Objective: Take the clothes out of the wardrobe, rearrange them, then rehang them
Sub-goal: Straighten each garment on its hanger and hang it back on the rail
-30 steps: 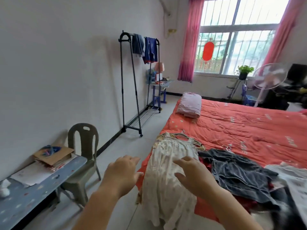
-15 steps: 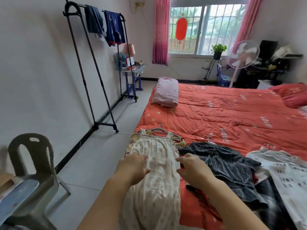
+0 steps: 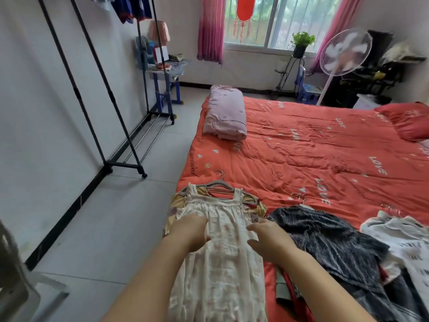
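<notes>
Dress (image 3: 226, 263), thin and limp, is lying on its hanger (image 3: 218, 184) at the bed (image 3: 301, 147) edge; right hand (image 3: 269, 238) is resting on it, grip released; left hand (image 3: 192, 231) grip cannot be told; hanger is likely offering the firmest hold.

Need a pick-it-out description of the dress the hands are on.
Start at the red quilted bed; look to its near left corner. The cream sleeveless dress lies there on a grey hanger. It is pale with ruffled straps, while the garment to its right is dark grey.
</notes>
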Demonstrator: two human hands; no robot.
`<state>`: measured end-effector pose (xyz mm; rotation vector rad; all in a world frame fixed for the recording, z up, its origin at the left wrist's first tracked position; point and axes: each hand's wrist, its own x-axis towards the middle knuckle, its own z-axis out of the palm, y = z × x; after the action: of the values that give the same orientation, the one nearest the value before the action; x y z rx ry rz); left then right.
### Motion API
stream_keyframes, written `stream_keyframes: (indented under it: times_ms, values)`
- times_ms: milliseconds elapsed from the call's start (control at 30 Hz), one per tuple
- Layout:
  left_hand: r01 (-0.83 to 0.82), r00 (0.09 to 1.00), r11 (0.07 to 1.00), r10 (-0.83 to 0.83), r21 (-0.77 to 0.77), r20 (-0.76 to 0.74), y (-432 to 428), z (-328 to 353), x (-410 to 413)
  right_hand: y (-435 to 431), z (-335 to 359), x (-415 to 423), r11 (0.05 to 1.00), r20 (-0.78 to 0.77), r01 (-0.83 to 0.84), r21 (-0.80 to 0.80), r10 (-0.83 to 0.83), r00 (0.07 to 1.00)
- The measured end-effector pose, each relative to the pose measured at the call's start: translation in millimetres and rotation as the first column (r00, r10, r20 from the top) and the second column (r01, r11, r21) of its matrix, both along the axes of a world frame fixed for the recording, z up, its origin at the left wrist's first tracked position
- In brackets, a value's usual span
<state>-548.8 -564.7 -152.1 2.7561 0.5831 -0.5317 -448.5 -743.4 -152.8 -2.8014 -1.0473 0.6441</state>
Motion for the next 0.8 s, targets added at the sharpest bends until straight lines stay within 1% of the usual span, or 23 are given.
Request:
stream_keyframes:
  times_ms: [167, 333, 633, 800]
  values:
    - [0.002, 0.997, 1.000, -0.002, -0.004, -0.071, 32.2, -29.3, 49.2, 32.1, -24.6, 49.6, 0.999, -0.036, -0.020, -0.028, 0.019, 0.999]
    - [-0.010, 0.993, 1.000, 0.009, -0.010, -0.120, 58.5, -55.1, 105.8, 63.8, -53.8, 109.8, 0.998, -0.090, -0.056, -0.018, 0.054, 0.994]
    - [-0.017, 0.996, 1.000, 0.014, -0.025, -0.092, 110.1, -119.5, 204.3, 124.0, -124.8, 207.3, 0.991, -0.135, -0.126, -0.037, 0.120, 0.984]
    - [-0.011, 0.995, 1.000, 0.010, -0.016, -0.097, 142.7, -176.8, 256.8, 155.4, -185.2, 252.6, 0.997, -0.166, -0.067, -0.049, 0.058, 0.984]
